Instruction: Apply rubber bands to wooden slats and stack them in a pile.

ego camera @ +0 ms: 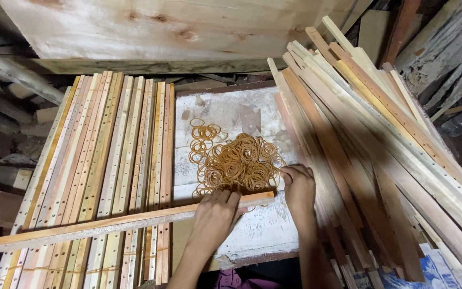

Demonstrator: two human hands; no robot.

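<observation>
View: one head-worn camera only
Facing: steeply down onto the white surface (252, 227)
Nearness: close, seemingly within arm's reach
Shared: nothing, single view

1. The left hand (216, 214) is bare: no glove, ring or wristband shows.
2. The right hand (298, 186) is bare as well, its fingers and wrist free of any covering.
3. Both forearms are uncovered, with no sleeve in view.
4. Between the forearms, at the bottom edge, a patch of purple-pink patterned cloth shows.
</observation>
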